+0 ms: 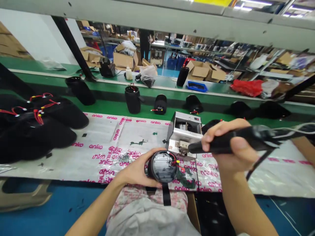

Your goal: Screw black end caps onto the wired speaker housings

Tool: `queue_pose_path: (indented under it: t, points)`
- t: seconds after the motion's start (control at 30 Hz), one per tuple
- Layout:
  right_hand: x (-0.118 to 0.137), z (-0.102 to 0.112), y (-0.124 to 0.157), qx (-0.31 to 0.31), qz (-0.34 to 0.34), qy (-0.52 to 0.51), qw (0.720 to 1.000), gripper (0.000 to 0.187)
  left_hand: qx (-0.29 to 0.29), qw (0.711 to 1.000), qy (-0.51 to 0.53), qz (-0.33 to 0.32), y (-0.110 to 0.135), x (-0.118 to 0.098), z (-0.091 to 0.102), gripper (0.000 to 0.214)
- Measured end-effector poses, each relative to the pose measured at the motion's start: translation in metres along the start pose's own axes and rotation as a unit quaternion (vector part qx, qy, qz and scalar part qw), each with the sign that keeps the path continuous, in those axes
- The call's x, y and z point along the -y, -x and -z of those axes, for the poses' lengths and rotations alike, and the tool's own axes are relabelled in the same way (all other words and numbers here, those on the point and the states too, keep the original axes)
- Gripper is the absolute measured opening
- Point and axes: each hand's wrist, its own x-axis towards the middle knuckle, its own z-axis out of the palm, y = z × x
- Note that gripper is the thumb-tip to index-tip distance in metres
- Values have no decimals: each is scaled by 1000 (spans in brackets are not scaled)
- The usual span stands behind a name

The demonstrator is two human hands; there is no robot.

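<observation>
My left hand [136,171] grips a black cylindrical housing [162,166] near my lap, with its round open end facing up toward me. Red and yellow wires [176,161] come out at the rim of that end. My right hand [230,144] is closed around a black corded handheld tool [236,141]. The tool's narrow front end points left, just above a silver metal bench machine [183,131]. It does not touch the housing. The tool's exact type cannot be told from this view.
A pile of black cylinders with red wires [36,124] lies on the left of the pink-printed plastic sheet [98,141]. Several more stand along the green bench [115,106]. Cardboard boxes [124,59], a blue tray [197,86] and a red bag [246,88] lie beyond.
</observation>
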Motion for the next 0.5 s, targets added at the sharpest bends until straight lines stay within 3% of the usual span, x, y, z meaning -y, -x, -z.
queue_pose_path:
  t: [0.17,0.23,0.37,0.5]
  points:
    - [-26,-3,14,-27,-20,1,999,21,45,998,49,-18,6,-11,9,127]
    - [-32,0,14,-4,-38,-17,999,21,25,995,91,-14,8,-17,5,113]
    - [-37,8,8,57,-97,-77,991,23,-134,987,85,9,12,-28,-24,74]
    - [-9,28,2,65,-94,-40,993,24,-265,962,59,35,24,-34,-61,63]
